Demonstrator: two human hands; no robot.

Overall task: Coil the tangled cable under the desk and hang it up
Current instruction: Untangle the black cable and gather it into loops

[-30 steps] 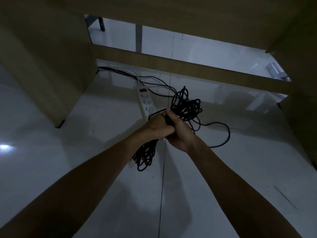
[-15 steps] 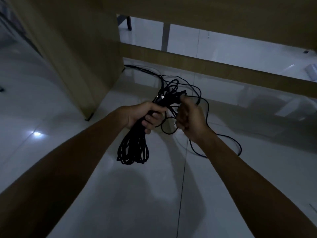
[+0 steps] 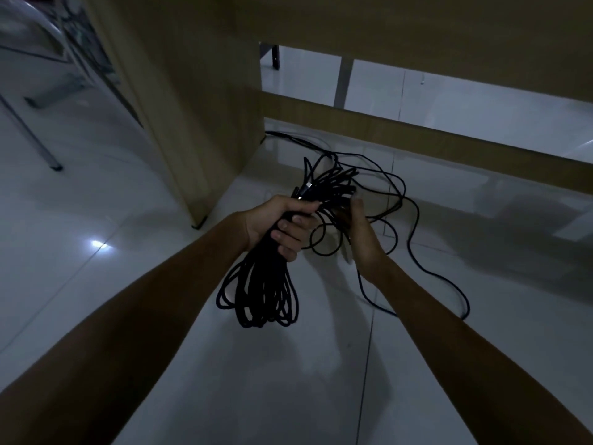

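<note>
A long black cable [image 3: 263, 290] hangs in several loops from my left hand [image 3: 279, 223], whose fingers curl round the middle of the bundle. A silver plug end sticks up just above that fist. My right hand [image 3: 359, 229] is right beside it, fingers round a strand of the upper loops. A loose tail of the cable [image 3: 446, 284] trails across the white floor to the right.
The wooden desk side panel [image 3: 192, 123] stands at the left, with a low crossbar [image 3: 417, 139] behind the hands. More black wires [image 3: 298, 141] run along the floor under the desk. A metal chair leg [image 3: 38, 139] stands far left.
The view swung left and the hands came back from under the desk. My two hands were clasped together on the bundle; now they are slightly apart, with the loops hanging lower from the left hand.
</note>
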